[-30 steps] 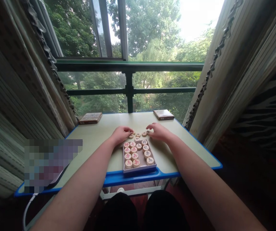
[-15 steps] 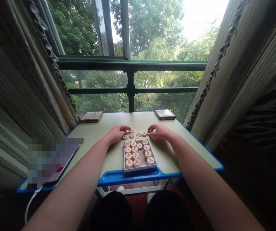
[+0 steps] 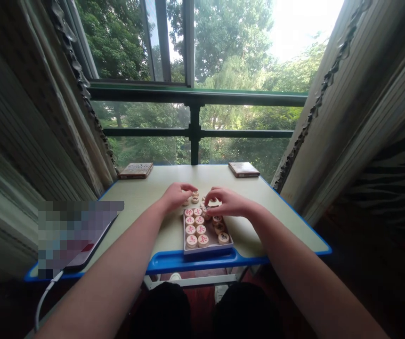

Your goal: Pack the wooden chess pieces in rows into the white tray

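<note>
My left hand rests beyond the box, its thumb and fingertips closed on a Chinese chess piece on the table. My right hand reaches over the far part of the shallow box, fingers curled in a pinch around a chess piece, mostly hidden by the fingertips. Red-marked pieces fill two columns on the box's left side. Along its right side lie black-marked pieces, the far ones partly covered by my right hand. Loose pieces lie just past the box.
The pale folding table has a blue edge and a blue front groove. Flat boxes stand at the back left and back right. A blurred-out device with a white cable lies at the left. Curtains hang on both sides.
My right hand has moved left and nearer, from the loose pieces to over the box's far end. My left hand stays at the same piece. The view has shifted slightly.
</note>
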### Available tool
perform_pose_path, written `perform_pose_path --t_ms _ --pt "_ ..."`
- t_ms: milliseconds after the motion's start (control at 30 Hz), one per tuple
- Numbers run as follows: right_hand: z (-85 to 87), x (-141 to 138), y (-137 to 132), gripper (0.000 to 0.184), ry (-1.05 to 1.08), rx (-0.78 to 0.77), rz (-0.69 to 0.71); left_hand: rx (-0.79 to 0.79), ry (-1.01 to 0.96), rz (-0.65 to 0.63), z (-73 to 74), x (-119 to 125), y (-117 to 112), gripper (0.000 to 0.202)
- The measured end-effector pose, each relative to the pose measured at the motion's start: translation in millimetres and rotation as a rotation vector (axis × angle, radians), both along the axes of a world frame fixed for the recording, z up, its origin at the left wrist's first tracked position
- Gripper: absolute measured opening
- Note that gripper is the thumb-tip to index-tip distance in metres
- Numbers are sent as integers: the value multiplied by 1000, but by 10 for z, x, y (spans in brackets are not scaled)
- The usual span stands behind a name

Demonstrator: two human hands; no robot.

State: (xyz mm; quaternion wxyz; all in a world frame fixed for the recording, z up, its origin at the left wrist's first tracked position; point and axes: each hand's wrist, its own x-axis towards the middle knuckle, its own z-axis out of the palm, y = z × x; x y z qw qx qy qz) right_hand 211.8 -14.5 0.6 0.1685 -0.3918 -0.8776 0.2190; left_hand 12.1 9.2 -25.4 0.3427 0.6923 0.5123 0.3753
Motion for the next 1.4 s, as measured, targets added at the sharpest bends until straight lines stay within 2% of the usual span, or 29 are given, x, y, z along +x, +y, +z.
perform_pose_path --t_ms 233,433,667,833,1000,1133,1400 --pt "-52 -29 18 23 -92 -5 -9 22 73 29 -17 7 25 30" --pt "-82 -51 14 23 -96 36 -10 17 89 16 -53 7 52 30" --pt "-76 -62 3 23 -109 55 -15 78 116 41 -108 -49 123 31" --pt "-68 -63 -3 21 -112 45 -15 59 146 69 -123 -100 162 29" --pt "-36 -43 -11 23 -86 45 -20 93 245 3 -127 -85 166 24" --pt "2 -18 -2 16 6 98 -88 105 278 -22 -104 -69 145 19" --pt "-12 14 78 12 95 236 -268 1 303 22 -109 -63 146 34"
